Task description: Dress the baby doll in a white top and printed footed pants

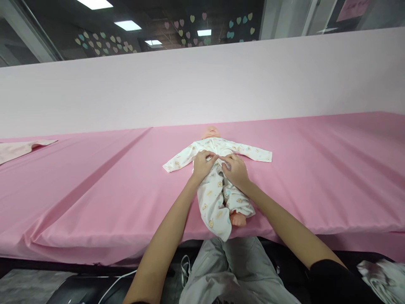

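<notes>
Head view: our left hand (pixel 204 164) and right hand (pixel 236 169) curl over the middle of the printed clothing (pixel 212 195); whether pinching, we cannot tell. It looks light and limp, best held by its edges; the doll (pixel 211 133) inside, seemingly firmer, lies on the pink cover (pixel 126 190).

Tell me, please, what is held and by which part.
Left hand and right hand touch the printed baby clothes at the waist; whether they grip cannot be told.
</notes>
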Available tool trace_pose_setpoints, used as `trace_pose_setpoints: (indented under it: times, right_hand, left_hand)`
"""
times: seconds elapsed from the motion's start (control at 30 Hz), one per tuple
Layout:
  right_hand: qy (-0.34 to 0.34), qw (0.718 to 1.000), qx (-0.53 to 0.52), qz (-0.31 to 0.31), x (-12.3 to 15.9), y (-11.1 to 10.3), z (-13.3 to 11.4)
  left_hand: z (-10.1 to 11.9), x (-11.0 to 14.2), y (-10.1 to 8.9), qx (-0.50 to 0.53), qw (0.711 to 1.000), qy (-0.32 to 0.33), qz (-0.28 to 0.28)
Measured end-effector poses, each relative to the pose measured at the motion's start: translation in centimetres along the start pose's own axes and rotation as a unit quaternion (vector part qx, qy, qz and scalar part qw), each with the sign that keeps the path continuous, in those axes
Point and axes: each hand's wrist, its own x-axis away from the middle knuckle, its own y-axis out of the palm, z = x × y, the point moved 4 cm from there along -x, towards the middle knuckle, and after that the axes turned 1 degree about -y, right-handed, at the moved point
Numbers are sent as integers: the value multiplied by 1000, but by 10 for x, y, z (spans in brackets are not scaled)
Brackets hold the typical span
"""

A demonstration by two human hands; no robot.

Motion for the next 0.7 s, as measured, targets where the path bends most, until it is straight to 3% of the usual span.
trace_pose_setpoints:
  times: [0.3,0.57,0.7]
  right_hand:
    - [4,999,32,-17,0,2,3]
    - [-4,1000,9,3,0,2,4]
    - [-15,1000,3,19,1,3,5]
  left_hand:
    - [-6,-3,2,127,990,-40,-41]
    - [-2,1,-1,119,992,-39,12]
    - [2,3,-2,81,996,-8,28]
